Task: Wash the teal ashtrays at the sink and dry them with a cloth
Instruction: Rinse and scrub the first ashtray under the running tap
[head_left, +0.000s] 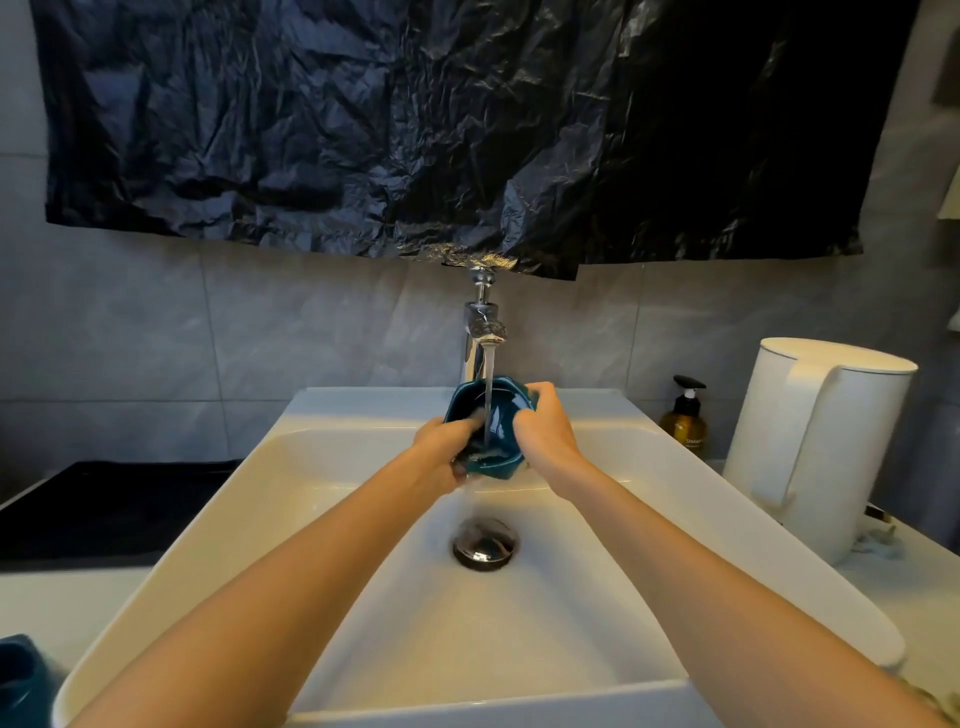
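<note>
White sink (218, 509); grey tile wall (130, 322), black plastic sheet (363, 130) above.

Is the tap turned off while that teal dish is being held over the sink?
No, a stream of water runs from the faucet into the teal ashtray, held by the left hand and right hand.

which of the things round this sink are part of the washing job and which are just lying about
In the job:
- teal ashtray, gripped by the left hand and right hand
- running faucet
- sink
- teal object at the bottom left edge, possibly another ashtray

Lying about:
- white kettle
- amber pump bottle
- black plastic sheet
</note>
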